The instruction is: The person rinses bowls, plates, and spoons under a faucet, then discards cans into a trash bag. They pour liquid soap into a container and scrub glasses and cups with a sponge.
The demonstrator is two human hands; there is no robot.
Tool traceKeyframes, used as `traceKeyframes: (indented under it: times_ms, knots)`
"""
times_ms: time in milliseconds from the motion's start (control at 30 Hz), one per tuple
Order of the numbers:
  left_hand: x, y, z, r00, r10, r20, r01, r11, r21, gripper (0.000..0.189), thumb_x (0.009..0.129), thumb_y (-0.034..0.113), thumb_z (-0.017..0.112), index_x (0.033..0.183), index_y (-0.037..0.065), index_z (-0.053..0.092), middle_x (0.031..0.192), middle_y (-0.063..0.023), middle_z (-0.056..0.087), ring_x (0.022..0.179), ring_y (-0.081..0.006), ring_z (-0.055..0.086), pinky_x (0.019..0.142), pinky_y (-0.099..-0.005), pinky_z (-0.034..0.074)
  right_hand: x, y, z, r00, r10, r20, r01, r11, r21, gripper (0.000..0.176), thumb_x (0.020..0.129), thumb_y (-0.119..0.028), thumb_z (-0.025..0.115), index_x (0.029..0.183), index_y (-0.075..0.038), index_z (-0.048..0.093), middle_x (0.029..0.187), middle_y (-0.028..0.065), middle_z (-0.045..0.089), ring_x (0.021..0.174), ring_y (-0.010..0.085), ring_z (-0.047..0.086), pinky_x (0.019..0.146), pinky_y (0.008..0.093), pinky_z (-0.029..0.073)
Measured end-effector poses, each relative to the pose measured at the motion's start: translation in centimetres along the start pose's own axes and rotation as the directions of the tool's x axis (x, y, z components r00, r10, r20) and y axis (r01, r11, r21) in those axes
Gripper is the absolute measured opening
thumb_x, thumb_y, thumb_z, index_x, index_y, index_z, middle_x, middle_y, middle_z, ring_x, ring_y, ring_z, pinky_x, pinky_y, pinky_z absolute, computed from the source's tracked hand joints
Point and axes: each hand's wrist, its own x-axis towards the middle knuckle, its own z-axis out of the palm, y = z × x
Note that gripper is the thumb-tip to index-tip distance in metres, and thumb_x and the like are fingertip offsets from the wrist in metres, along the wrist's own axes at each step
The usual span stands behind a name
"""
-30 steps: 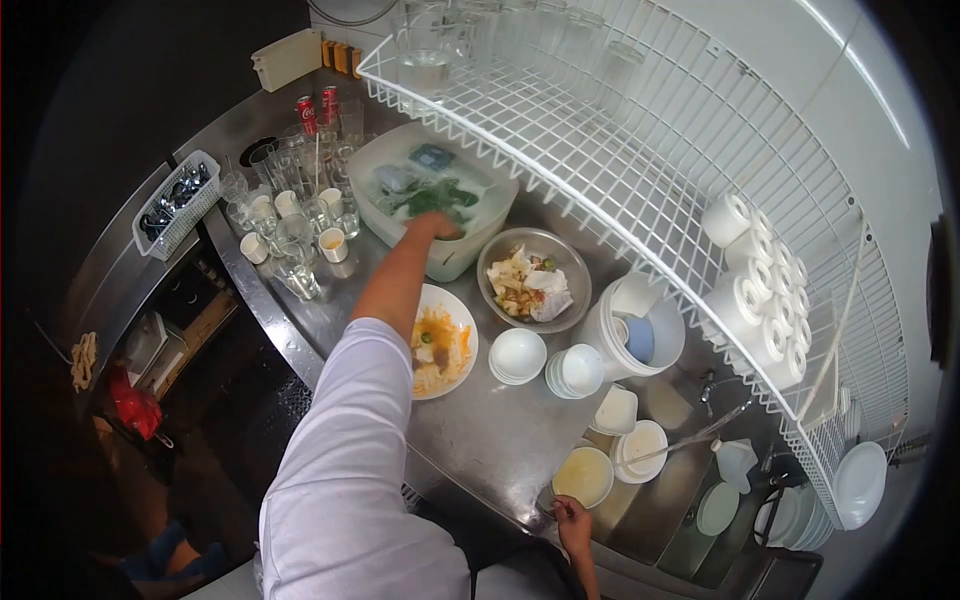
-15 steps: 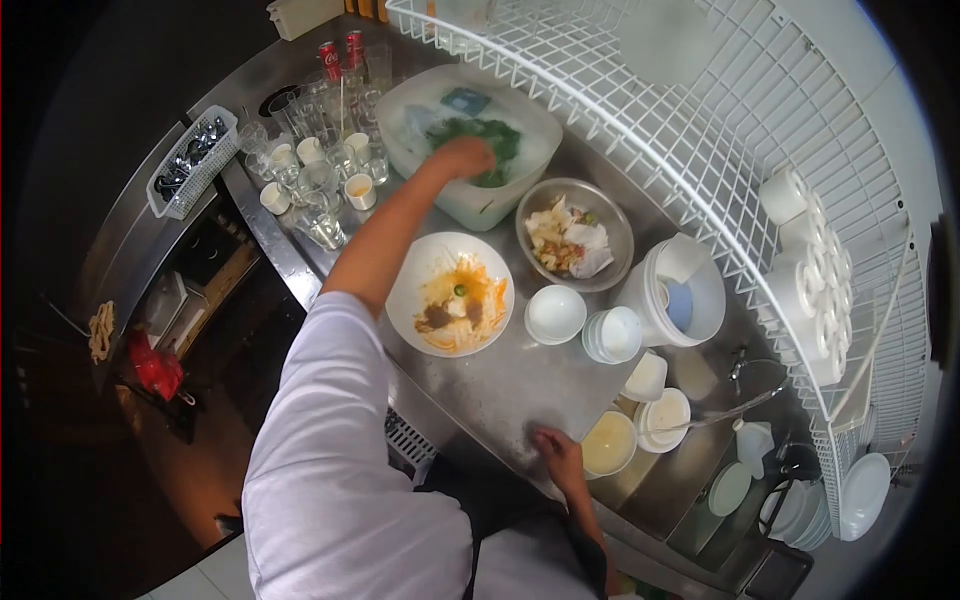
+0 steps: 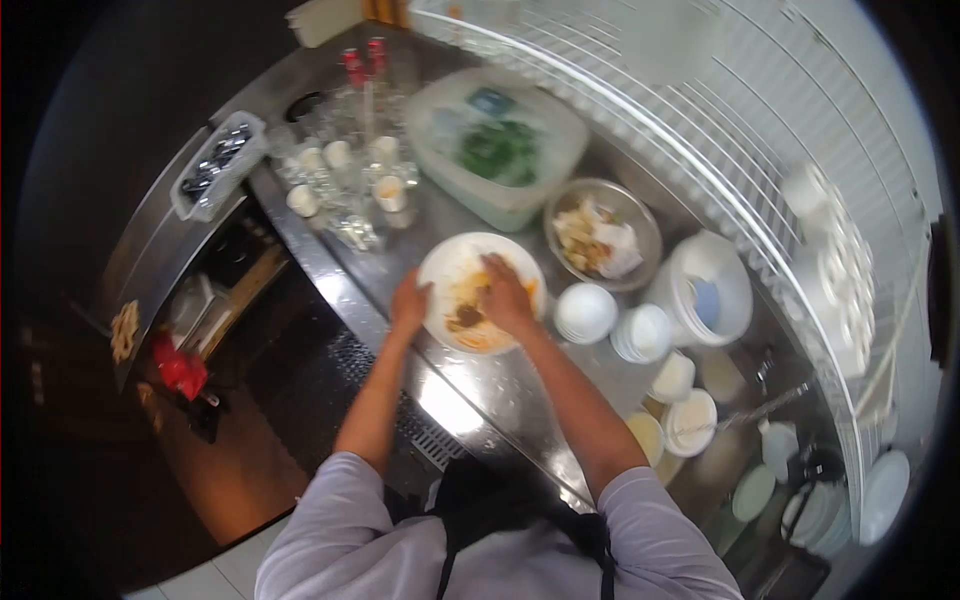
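Note:
A wide white plate (image 3: 452, 256), smeared with orange and brown food scraps (image 3: 470, 312), lies on the steel counter. My left hand (image 3: 408, 302) is closed on its left rim. From the right, my right hand (image 3: 506, 297) reaches into the plate, fingers down in the scraps; blur hides whether they grip any. To the right stands a metal bowl (image 3: 652, 240) of food waste with a crumpled white napkin. Behind the plate is a plastic tub (image 3: 560, 150) of cloudy water with something green in it.
Glasses and paper cups (image 3: 388, 188) crowd the left counter near a cutlery basket (image 3: 262, 143). White bowls (image 3: 586, 312) and a white bucket (image 3: 738, 262) stand right. Water runs into the sink (image 3: 700, 520) near more dishes. A wire rack (image 3: 640, 95) overhangs the back.
My right hand has left the sink side and moved into the plate's scraps. My left hand has come out of the tub and down to the plate's left rim. The view has shifted.

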Motion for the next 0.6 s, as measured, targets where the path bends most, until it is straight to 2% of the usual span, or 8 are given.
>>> traceKeyframes:
  times_ms: [67, 100, 200, 300, 400, 467, 533, 600]
  knots:
    - [-0.9, -0.4, 0.2, 0.991, 0.016, -0.134, 0.002, 0.991, 0.133, 0.039, 0.089, 0.022, 0.073, 0.126, 0.013, 0.065, 0.121, -0.0209, 0.068, 0.113, -0.0390, 0.064, 0.094, -0.0474, 0.051, 2.3, 1.9, 2.5, 0.992, -0.095, 0.079, 0.098, 0.995, -0.036, 0.057, 0.093, -0.013, 0.064, 0.147, -0.007, 0.048, 0.153, 0.0212, 0.046, 0.143, 0.0394, 0.039, 0.121, 0.0485, 0.029]
    - [-1.3, -0.2, 0.2, 0.985, 0.007, -0.171, 0.031, 0.975, 0.221, 0.038, 0.088, 0.021, 0.073, 0.124, 0.014, 0.066, 0.118, -0.0208, 0.068, 0.111, -0.0388, 0.064, 0.094, -0.0478, 0.051, 2.9, 2.5, 3.2, 0.975, -0.159, 0.156, 0.177, 0.978, -0.107, 0.054, 0.093, -0.014, 0.061, 0.146, -0.006, 0.049, 0.152, 0.0196, 0.046, 0.142, 0.0379, 0.041, 0.120, 0.0482, 0.031]
    - [-2.6, 1.7, -1.4, 0.989, -0.105, -0.108, 0.116, 0.988, 0.104, 0.034, 0.088, 0.017, 0.071, 0.121, 0.014, 0.065, 0.111, -0.0211, 0.069, 0.107, -0.0401, 0.065, 0.091, -0.0499, 0.051, 0.9, 0.5, 2.3, 0.939, -0.174, 0.298, 0.265, 0.916, -0.300, 0.051, 0.092, -0.012, 0.055, 0.142, -0.008, 0.052, 0.149, 0.0143, 0.050, 0.136, 0.0357, 0.046, 0.113, 0.0475, 0.039]
    - [-3.4, 1.7, -1.7, 0.980, -0.184, -0.079, 0.180, 0.982, -0.056, 0.032, 0.090, 0.015, 0.067, 0.121, 0.013, 0.061, 0.107, -0.0221, 0.069, 0.104, -0.0423, 0.066, 0.088, -0.0513, 0.050, -2.4, -1.1, 0.0, 0.956, -0.069, 0.286, 0.176, 0.914, -0.366, 0.046, 0.092, -0.009, 0.052, 0.137, -0.007, 0.056, 0.139, 0.0157, 0.057, 0.124, 0.0363, 0.054, 0.102, 0.0471, 0.048]
    - [-3.7, 2.5, -0.6, 0.977, -0.186, -0.099, 0.172, 0.975, -0.139, 0.030, 0.093, 0.013, 0.062, 0.122, 0.012, 0.057, 0.105, -0.0233, 0.069, 0.101, -0.0435, 0.067, 0.086, -0.0512, 0.050, -5.1, 1.1, 1.2, 0.974, -0.115, 0.193, 0.172, 0.934, -0.312, 0.037, 0.090, -0.003, 0.052, 0.126, -0.005, 0.061, 0.124, 0.0178, 0.063, 0.110, 0.0368, 0.060, 0.090, 0.0459, 0.053]
    - [-3.7, 1.3, 0.7, 0.983, -0.144, -0.114, 0.116, 0.968, -0.222, 0.027, 0.095, 0.013, 0.060, 0.122, 0.011, 0.056, 0.105, -0.0233, 0.070, 0.098, -0.0415, 0.068, 0.086, -0.0489, 0.051, -5.8, 1.7, 1.0, 0.979, -0.146, 0.144, 0.180, 0.947, -0.266, 0.026, 0.088, 0.000, 0.053, 0.110, -0.002, 0.066, 0.109, 0.0192, 0.067, 0.102, 0.0372, 0.064, 0.086, 0.0453, 0.054]
    - [-3.4, -0.2, 1.8, 0.985, -0.112, -0.132, 0.065, 0.946, -0.317, 0.025, 0.097, 0.013, 0.058, 0.121, 0.008, 0.056, 0.104, -0.0225, 0.070, 0.096, -0.0377, 0.069, 0.086, -0.0458, 0.051, -6.3, 1.5, 0.2, 0.982, -0.140, 0.126, 0.162, 0.968, -0.192, 0.018, 0.085, 0.000, 0.059, 0.100, -0.002, 0.069, 0.105, 0.0201, 0.068, 0.102, 0.0373, 0.064, 0.087, 0.0453, 0.053]
    - [-3.3, -0.5, 2.8, 0.981, -0.131, -0.141, 0.072, 0.930, -0.361, 0.023, 0.099, 0.015, 0.057, 0.120, 0.005, 0.055, 0.104, -0.0219, 0.070, 0.096, -0.0346, 0.069, 0.087, -0.0438, 0.051, -6.2, 0.2, -2.3, 0.995, -0.046, 0.086, 0.059, 0.987, -0.150, 0.022, 0.083, -0.001, 0.061, 0.103, -0.003, 0.069, 0.106, 0.0182, 0.068, 0.099, 0.0359, 0.065, 0.087, 0.0454, 0.054]
